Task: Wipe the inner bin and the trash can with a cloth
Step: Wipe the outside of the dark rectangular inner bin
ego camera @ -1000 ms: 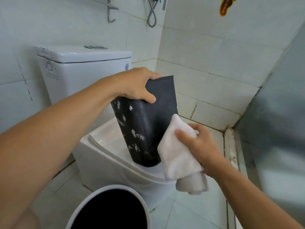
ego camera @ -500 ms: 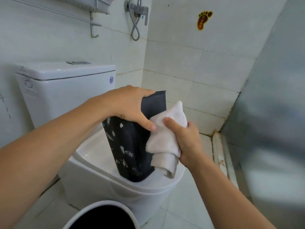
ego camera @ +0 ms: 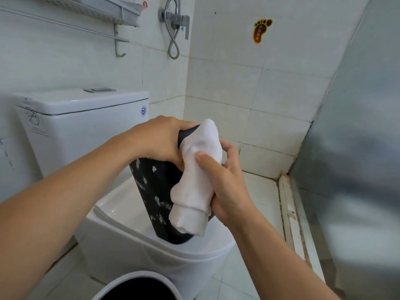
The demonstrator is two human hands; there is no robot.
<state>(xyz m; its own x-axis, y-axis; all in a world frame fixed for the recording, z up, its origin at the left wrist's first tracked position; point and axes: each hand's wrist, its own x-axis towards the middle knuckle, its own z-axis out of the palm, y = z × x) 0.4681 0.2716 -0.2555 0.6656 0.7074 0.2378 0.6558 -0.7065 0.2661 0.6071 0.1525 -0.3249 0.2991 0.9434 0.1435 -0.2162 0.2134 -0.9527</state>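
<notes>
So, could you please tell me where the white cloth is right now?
In the head view, the white cloth is centre frame, gripped by the right hand against the black inner bin standing on the closed toilet lid.

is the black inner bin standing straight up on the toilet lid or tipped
Tipped. The inner bin leans left at the top, its base on the toilet lid, steadied by the left hand.
</notes>
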